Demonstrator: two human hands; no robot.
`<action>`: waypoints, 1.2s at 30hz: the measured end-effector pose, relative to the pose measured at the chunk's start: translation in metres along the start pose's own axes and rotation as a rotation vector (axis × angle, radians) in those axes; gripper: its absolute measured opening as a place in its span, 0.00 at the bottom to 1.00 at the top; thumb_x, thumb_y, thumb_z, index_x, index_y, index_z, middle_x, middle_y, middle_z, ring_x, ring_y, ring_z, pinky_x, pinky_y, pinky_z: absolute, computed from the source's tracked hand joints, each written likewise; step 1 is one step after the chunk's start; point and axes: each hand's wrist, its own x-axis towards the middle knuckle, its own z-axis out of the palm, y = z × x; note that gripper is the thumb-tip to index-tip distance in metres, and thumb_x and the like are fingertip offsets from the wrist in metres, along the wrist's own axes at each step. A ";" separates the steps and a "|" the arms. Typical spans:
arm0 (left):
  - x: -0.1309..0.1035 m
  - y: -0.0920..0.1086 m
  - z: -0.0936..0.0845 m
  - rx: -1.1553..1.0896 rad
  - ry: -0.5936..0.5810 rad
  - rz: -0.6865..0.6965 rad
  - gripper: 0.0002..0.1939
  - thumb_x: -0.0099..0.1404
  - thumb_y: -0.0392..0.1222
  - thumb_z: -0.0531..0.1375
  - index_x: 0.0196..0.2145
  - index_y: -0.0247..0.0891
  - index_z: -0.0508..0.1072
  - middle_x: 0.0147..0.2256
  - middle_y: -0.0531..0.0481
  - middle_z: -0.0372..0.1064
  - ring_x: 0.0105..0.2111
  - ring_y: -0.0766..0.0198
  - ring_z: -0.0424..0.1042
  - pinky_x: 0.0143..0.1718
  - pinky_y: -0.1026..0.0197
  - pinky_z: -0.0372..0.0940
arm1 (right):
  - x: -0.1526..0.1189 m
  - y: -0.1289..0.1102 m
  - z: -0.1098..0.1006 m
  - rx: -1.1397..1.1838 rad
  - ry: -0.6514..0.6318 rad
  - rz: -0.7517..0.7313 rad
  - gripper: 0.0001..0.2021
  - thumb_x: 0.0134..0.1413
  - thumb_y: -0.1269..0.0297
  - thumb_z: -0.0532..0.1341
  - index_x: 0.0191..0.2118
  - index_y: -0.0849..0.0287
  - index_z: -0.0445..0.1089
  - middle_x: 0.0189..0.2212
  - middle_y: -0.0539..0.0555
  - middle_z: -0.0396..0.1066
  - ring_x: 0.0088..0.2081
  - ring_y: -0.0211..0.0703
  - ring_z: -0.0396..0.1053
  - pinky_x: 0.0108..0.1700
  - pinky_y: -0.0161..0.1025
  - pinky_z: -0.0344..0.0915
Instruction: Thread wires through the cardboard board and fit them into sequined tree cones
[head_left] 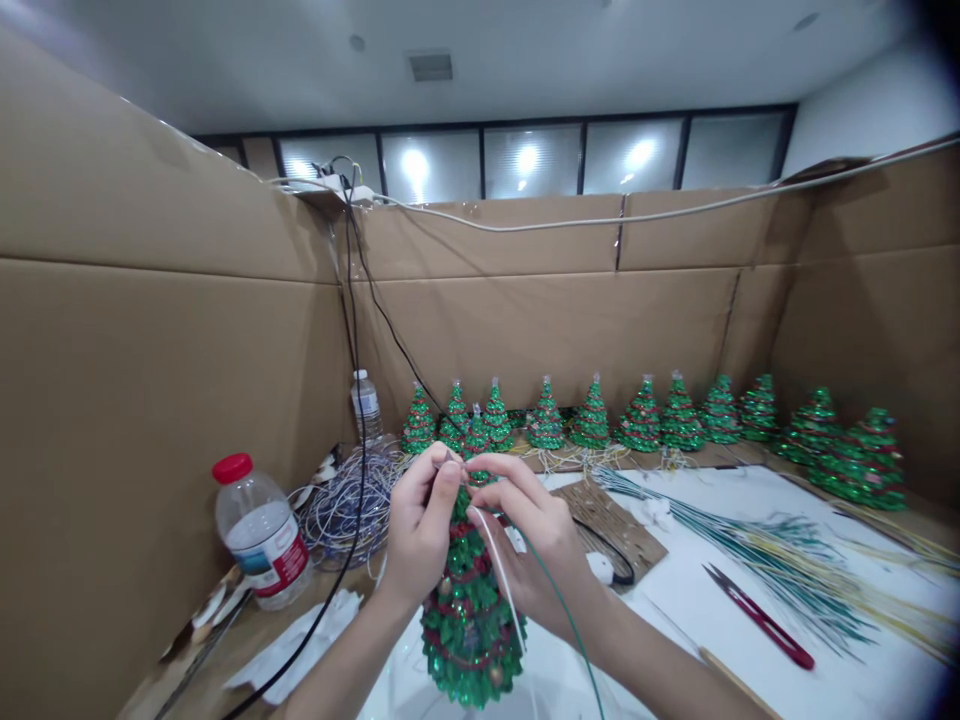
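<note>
Bringing thumb and forefinger close together, the left grip (420, 520) works at the top of a tree (472, 630); whether it has hold of anything there I cannot tell. Beside it, the right grip (536, 530) is pinched on a white wire (504, 580), which trails downward, and a green wire (562, 605) hangs below that grip. The tree stands upright just below both grips, on the white counter (690, 592). Left of the left grip, a red-capped bottle (264, 535) looks partly filled with clear liquid. Farther back on that side is a smaller bottle (366, 405), capped, its contents unclear, behind a wire tangle (341, 510). Right of the right grip lie snips (761, 618) and loose wires (739, 540).
</note>
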 end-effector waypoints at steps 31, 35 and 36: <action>0.002 0.005 0.001 -0.044 0.009 -0.101 0.16 0.70 0.50 0.53 0.28 0.38 0.64 0.27 0.54 0.59 0.29 0.65 0.59 0.33 0.64 0.57 | 0.002 -0.004 -0.006 -0.189 -0.056 -0.063 0.08 0.62 0.76 0.51 0.38 0.60 0.65 0.49 0.62 0.68 0.24 0.32 0.68 0.25 0.34 0.66; 0.002 0.006 0.001 -0.051 0.003 -0.114 0.16 0.70 0.50 0.53 0.29 0.38 0.65 0.27 0.54 0.59 0.29 0.65 0.59 0.33 0.64 0.57 | 0.000 -0.003 -0.006 -0.183 -0.054 -0.074 0.07 0.62 0.75 0.52 0.39 0.60 0.65 0.50 0.63 0.68 0.34 0.39 0.74 0.30 0.36 0.70; 0.003 0.006 0.000 -0.051 0.005 -0.120 0.16 0.70 0.50 0.53 0.28 0.38 0.65 0.27 0.54 0.59 0.29 0.65 0.59 0.33 0.64 0.57 | 0.001 -0.003 -0.007 -0.171 -0.059 -0.075 0.07 0.61 0.75 0.52 0.39 0.59 0.65 0.50 0.63 0.68 0.38 0.41 0.74 0.32 0.37 0.71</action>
